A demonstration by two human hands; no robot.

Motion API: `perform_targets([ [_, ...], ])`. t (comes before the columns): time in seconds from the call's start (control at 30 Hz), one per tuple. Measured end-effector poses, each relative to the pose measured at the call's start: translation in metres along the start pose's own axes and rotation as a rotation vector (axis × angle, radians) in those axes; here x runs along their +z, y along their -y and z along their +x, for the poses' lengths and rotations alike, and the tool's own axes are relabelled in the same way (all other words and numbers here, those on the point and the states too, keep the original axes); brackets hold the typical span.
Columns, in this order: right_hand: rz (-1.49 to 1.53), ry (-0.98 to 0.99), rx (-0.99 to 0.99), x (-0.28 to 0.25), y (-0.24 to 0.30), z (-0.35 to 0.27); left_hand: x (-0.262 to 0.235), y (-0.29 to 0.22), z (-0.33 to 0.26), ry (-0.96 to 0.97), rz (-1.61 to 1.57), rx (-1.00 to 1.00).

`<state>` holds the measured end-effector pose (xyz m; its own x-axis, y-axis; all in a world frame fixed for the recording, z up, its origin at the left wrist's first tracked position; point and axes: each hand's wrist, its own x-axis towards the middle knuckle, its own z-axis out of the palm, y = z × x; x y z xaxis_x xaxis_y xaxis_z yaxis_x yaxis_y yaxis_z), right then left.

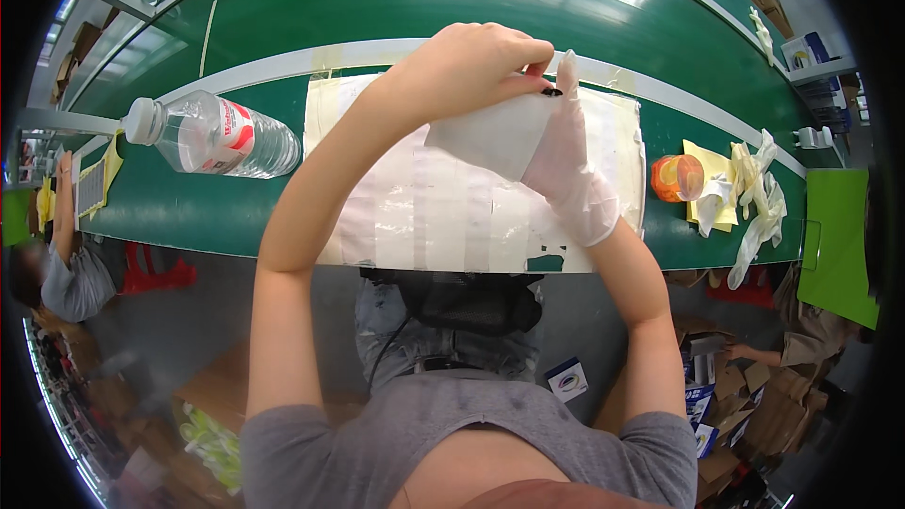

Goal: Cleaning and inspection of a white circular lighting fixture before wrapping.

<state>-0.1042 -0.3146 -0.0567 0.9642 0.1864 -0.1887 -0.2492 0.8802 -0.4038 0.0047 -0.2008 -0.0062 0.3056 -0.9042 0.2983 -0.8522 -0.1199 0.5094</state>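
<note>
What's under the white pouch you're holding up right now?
Beneath the white pouch, held by the bare left hand and gloved right hand, lies a pale taped mat on the green conveyor belt. The part of the mat directly behind the pouch and hands is hidden.

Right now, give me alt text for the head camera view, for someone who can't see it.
A bare left hand and a gloved right hand hold a small translucent pouch above a taped white mat on a green conveyor table. A plastic water bottle lies to the left, and an orange cup with spare gloves sits to the right.
</note>
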Motion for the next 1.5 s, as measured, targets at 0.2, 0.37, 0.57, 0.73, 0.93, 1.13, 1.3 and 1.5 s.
perform_targets([
  [0.2,-0.014,0.103,-0.022,0.001,0.001,-0.001,0.002,0.004,0.003,-0.002,0.037,-0.033],
  [0.37,-0.143,0.009,-0.064,-0.008,-0.001,-0.003,0.007,0.009,0.006,-0.031,0.119,-0.02],
  [0.57,-0.182,0.037,-0.038,-0.005,0.004,-0.003,0.008,0.011,0.008,-0.178,0.132,0.015],
  [0.73,0.042,0.159,-0.045,-0.004,0.007,-0.004,-0.001,-0.021,0.01,-0.425,0.302,0.206],
  [0.93,0.218,0.132,0.029,-0.004,0.007,0.003,0.057,-0.117,-0.042,0.025,-0.033,0.547],
  [1.13,0.067,0.073,-0.072,-0.009,0.007,0.003,0.169,-0.133,-0.103,0.543,-0.166,0.666],
  [1.3,0.089,0.011,-0.053,-0.012,0.007,0.004,0.21,-0.114,-0.122,0.672,0.066,0.687],
  [1.5,-0.107,0.089,-0.024,-0.003,-0.002,0.0,0.208,-0.11,-0.108,0.638,0.064,0.703],
])
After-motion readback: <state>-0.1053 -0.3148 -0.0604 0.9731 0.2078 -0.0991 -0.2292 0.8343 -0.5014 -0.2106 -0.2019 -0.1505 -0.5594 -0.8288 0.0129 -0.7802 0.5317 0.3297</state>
